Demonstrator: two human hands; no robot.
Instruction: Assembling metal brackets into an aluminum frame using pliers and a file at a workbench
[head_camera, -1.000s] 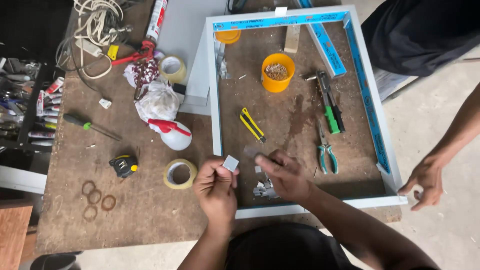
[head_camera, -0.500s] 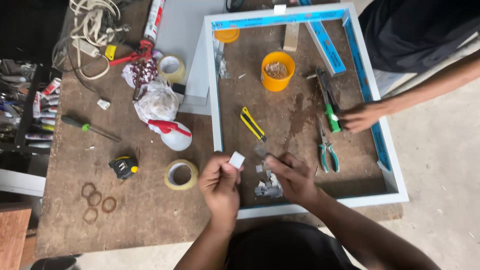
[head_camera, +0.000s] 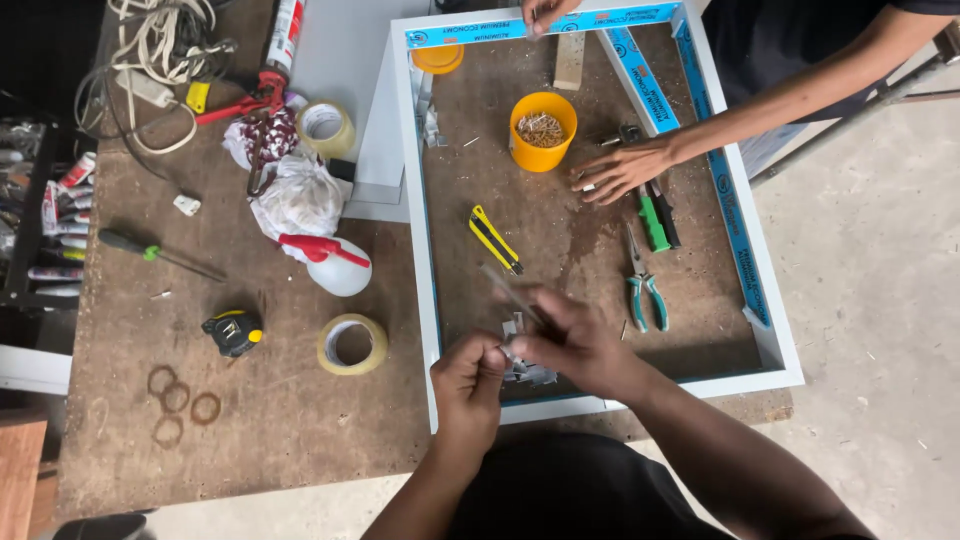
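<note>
Workbench (head_camera: 250, 430), white frame (head_camera: 415, 250), blue-labelled strips (head_camera: 735, 200), yellow tub (head_camera: 543, 132).

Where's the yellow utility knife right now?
Head view: the yellow utility knife lies inside the white frame, near its left rail, below the orange cup and above the person's hands.

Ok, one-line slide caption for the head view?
Both hands, left hand and right hand, pinch small metal pieces over a white frame.
</note>
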